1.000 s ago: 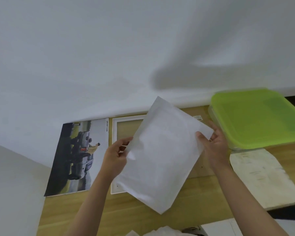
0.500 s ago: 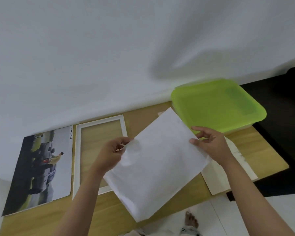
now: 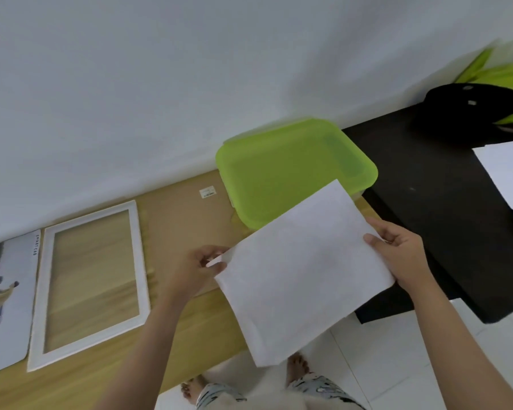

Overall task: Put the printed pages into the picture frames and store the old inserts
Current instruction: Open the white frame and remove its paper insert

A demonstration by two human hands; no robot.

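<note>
We see the blank white paper sheet (image 3: 302, 270) held in the air by both hands, tilted, its far corner overlapping the near edge of the lime-green translucent plastic box lid (image 3: 290, 170). Print side not visible; the face toward us is plain.

Left hand (image 3: 196, 270): fingers curled, thumb and fingertips pinching the sheet's left corner. Narrow grip, nothing else in it.

Right hand (image 3: 397, 255): grips the sheet's right edge, thumb on top of the paper, remaining fingers bent behind or beside the edge. Moderately closed, holding only the sheet.

Taking the green lid as reference:
- Lid sits on a clear container at the back right of the light wooden tabletop (image 3: 80, 383), against the white wall (image 3: 160, 84).
- Left of the lid, a flat brown backing board (image 3: 187, 226) with a small white label (image 3: 207, 192) lies on the table.
- Further left, the white rectangular picture frame (image 3: 89, 279) lies flat, wood visible through its opening.
- Leftmost, a printed photo page showing a car and a person (image 3: 3, 303), partly cut off by the picture edge.
- Right of the lid, a black table surface (image 3: 444, 187) carrying white paper sheets (image 3: 507, 173) and a black object (image 3: 468, 110), blurred, cannot identify.
- Below the sheet we see bare feet (image 3: 298, 362) on a white tiled floor (image 3: 397, 365).
</note>
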